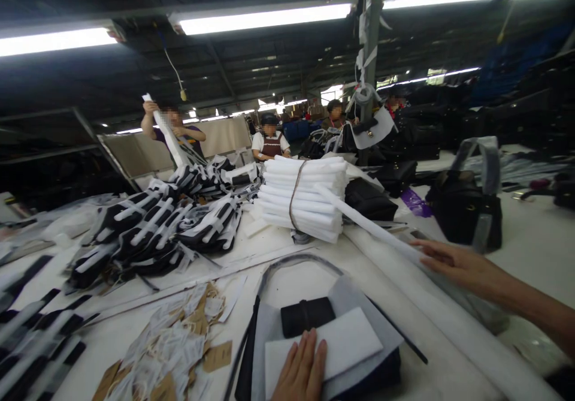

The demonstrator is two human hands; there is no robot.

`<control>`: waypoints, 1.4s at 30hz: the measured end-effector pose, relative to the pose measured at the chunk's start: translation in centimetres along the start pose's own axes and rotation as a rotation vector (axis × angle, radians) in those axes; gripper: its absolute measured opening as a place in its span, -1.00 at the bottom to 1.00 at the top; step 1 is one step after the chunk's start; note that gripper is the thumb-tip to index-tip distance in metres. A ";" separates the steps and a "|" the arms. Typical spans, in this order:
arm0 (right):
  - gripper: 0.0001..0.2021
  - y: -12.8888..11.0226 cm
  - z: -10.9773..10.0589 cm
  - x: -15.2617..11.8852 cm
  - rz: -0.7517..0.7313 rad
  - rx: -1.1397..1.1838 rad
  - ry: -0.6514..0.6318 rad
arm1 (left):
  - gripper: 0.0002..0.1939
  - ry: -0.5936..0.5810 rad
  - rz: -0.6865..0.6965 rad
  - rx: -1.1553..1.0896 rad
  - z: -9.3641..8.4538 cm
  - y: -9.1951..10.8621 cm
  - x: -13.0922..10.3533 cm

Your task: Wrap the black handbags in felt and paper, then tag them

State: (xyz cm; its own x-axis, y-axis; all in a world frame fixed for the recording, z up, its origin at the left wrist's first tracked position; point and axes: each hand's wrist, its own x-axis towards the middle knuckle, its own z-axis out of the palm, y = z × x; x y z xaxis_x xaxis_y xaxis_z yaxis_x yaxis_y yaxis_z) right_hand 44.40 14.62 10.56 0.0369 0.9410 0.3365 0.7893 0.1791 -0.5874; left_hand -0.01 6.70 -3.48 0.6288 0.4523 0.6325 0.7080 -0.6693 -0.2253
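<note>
My left hand (302, 366) lies flat, fingers stretched, on a white foam sheet (344, 342). The sheet rests across a black handbag (375, 383) with pale tissue-like wrapping (354, 299) and a dark flap piece (308, 316). The bag's thin strap (294, 258) loops out behind it. My right hand (460, 267) is held out to the right, fingers extended and apart, by a long white foam strip (372, 224); whether it touches the strip I cannot tell. That strip reaches back to a bundle of folded white foam (274, 194) tied with a cord (295, 194).
Paper tags (218, 356) and clear packets (166, 350) lie left of the bag. Wrapped black straps (148, 227) are heaped beyond. A black handbag (467, 209) stands at right, near a purple packet (415, 203). Several co-workers are behind the table; one person (173, 134) lifts white strips.
</note>
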 end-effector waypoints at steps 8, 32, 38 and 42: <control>-0.43 -4.6 9.3 1.6 0.113 0.174 -0.186 | -0.32 -0.134 0.051 0.003 -3.1 0.0 1.6; -0.73 -9.2 5.7 -17.7 -0.411 -0.001 -0.199 | -0.44 -0.647 -0.121 -0.437 -8.4 -2.4 7.8; -0.66 -13.9 11.8 -17.3 -0.612 -0.156 0.218 | -0.45 -0.674 -0.132 -0.450 -9.1 -2.3 8.4; -0.74 -15.0 14.5 -16.4 -0.656 -0.159 0.307 | -0.41 -0.631 -0.140 -0.419 -8.8 -1.7 7.3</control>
State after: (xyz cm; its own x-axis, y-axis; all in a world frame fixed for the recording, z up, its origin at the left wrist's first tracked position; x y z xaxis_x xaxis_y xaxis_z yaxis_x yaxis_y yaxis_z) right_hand 23.09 0.71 3.19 -0.3217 0.5278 0.7861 0.7862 0.6116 -0.0888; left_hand 0.55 6.00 8.03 0.6954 0.7157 0.0638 0.6928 -0.6914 0.2049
